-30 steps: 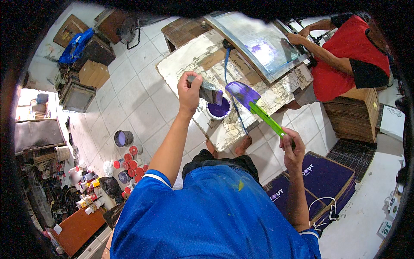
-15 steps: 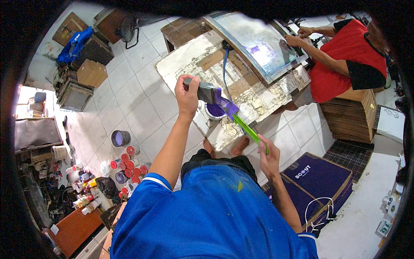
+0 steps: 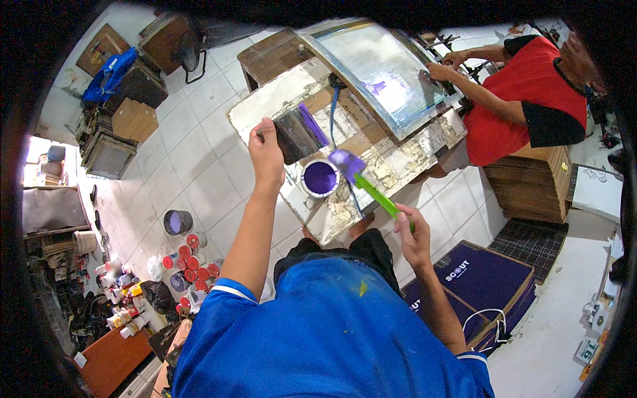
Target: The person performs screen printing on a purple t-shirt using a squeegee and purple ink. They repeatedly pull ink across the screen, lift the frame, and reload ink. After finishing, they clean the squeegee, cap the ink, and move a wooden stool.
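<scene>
My left hand (image 3: pixel 267 162) is closed on a dark, flat squeegee (image 3: pixel 292 136) with purple ink along its far edge. Between finger and thumb, my right hand (image 3: pixel 414 240) grips a spatula (image 3: pixel 376 193) by its bright green handle; purple ink coats the blade. Below the squeegee and left of the spatula's blade, a white-rimmed pot (image 3: pixel 319 196) of purple ink (image 3: pixel 320 178) stands at the near corner of a stained work table (image 3: pixel 391 156).
A framed printing screen (image 3: pixel 405 123) with a purple smear lies on the table's far side. A co-worker in red (image 3: pixel 517 109) rests a hand near it. Stacked brown boards (image 3: pixel 527 186) and purple printed pieces (image 3: pixel 491 272) lie at right; red-lidded jars (image 3: pixel 192 262) stand on the floor at left.
The squeegee has turned to show its broad face and moved off the spatula. The spatula's blade has shifted slightly left. More of the ink pot shows, and the whole view has shifted a little.
</scene>
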`<state>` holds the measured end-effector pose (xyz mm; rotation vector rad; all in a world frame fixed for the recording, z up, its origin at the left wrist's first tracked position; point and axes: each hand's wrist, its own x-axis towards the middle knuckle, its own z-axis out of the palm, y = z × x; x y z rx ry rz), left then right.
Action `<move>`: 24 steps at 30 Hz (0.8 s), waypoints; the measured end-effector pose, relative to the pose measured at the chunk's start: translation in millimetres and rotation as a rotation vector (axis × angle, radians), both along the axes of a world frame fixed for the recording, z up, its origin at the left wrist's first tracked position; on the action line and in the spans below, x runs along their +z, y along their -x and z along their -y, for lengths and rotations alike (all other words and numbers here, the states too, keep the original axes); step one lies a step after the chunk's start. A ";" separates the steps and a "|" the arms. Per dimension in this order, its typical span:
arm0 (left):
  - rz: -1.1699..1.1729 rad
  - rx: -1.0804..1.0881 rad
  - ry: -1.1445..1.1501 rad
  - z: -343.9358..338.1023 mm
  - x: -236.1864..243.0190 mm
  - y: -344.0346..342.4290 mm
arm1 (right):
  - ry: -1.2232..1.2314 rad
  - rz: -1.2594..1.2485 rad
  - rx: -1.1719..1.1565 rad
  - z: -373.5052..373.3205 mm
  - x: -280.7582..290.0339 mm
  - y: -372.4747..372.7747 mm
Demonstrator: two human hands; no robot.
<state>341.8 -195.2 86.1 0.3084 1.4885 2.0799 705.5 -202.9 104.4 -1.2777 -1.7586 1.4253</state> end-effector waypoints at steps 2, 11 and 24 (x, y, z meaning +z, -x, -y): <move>0.100 -0.029 -0.035 -19.0 -1.2 -0.9 | 0.178 -0.211 -0.105 -19.3 -4.7 -7.2; 0.327 -0.204 0.130 -176.8 -40.1 -56.1 | 0.486 -0.489 -0.200 -192.6 -49.9 -33.9; -0.211 -0.015 0.700 -313.9 -136.9 -86.2 | 0.665 -0.366 -0.088 -354.8 -128.0 -25.0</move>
